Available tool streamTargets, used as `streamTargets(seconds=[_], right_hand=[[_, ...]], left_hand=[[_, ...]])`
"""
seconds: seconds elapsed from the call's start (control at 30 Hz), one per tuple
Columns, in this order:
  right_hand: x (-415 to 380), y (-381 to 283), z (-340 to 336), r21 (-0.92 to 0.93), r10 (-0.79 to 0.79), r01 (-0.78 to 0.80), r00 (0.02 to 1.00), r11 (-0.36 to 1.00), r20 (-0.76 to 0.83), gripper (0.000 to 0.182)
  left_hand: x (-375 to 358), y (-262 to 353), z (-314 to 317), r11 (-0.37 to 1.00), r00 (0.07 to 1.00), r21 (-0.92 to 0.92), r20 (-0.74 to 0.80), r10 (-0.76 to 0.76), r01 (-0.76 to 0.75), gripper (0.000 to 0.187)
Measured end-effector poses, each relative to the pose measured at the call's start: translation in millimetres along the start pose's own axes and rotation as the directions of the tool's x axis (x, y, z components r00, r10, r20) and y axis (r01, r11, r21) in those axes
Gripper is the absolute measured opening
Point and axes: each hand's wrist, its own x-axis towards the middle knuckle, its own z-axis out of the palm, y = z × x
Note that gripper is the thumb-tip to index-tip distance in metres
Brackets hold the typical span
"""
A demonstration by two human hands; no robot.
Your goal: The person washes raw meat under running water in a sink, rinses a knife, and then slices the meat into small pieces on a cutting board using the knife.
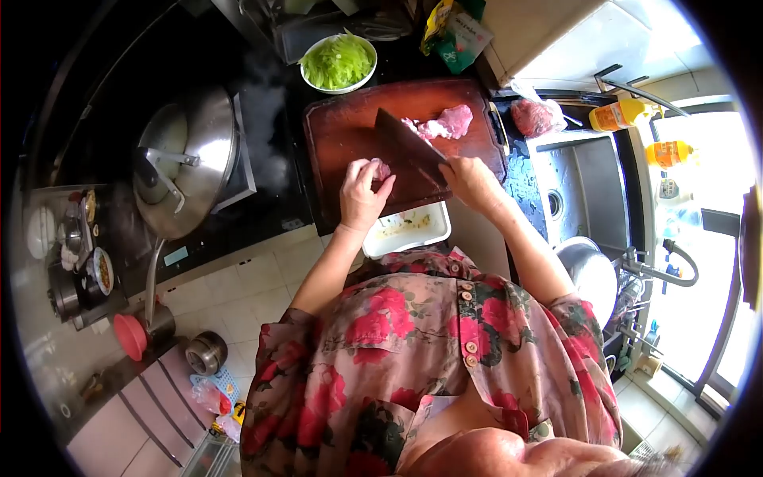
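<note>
Across a cutting board (342, 131), raw meat (456, 122) lies sideways near the far-right corner, beyond the cleaver (408, 145) the nearer right hand (472, 181) grips, the left hand (362, 193) pinching a pink scrap (382, 169).

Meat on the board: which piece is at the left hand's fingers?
The small piece, left of the cleaver; the larger pink piece lies right of it.

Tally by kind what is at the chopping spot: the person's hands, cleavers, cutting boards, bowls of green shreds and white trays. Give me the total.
Hands: 2 (left hand, right hand)
Cleaver: 1
Cutting board: 1
Bowl of green shreds: 1
White tray: 1
Total: 6
</note>
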Motion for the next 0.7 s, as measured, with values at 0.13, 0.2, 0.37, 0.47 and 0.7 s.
streamTargets(seconds=[0.13,0.2,0.37,0.47,0.7], right_hand=[[-3.9,-12.6,-2.6,-0.049,0.010,-0.013,0.998,0.999,-0.059,0.024],[-10.8,-15.1,-0.4,-0.030,0.043,-0.045,0.998,0.999,-0.034,0.026],[-25.0,-21.3,0.8,0.035,0.097,-0.096,0.995,0.995,-0.032,0.026],[-31.4,-26.5,-2.5,0.048,0.080,-0.079,0.997,0.996,-0.011,0.024],[-34.0,-34.3,16.1,-0.178,-0.029,0.038,0.998,0.983,0.054,0.020]], left_hand=[[27.9,-16.7,-10.6,0.971,0.952,0.157,0.276,0.130,-0.178,0.014],[49.5,-22.9,-24.9,0.922,0.878,0.154,0.395,0.272,-0.355,0.013],[42.2,-25.8,-57.1,0.905,0.851,0.110,0.403,0.337,-0.410,0.028],[17.5,-24.4,-58.8,0.999,0.994,-0.028,0.110,-0.031,0.034,0.026],[16.7,-12.5,0.8,0.999,0.979,-0.037,-0.200,-0.036,0.029,0.008]])
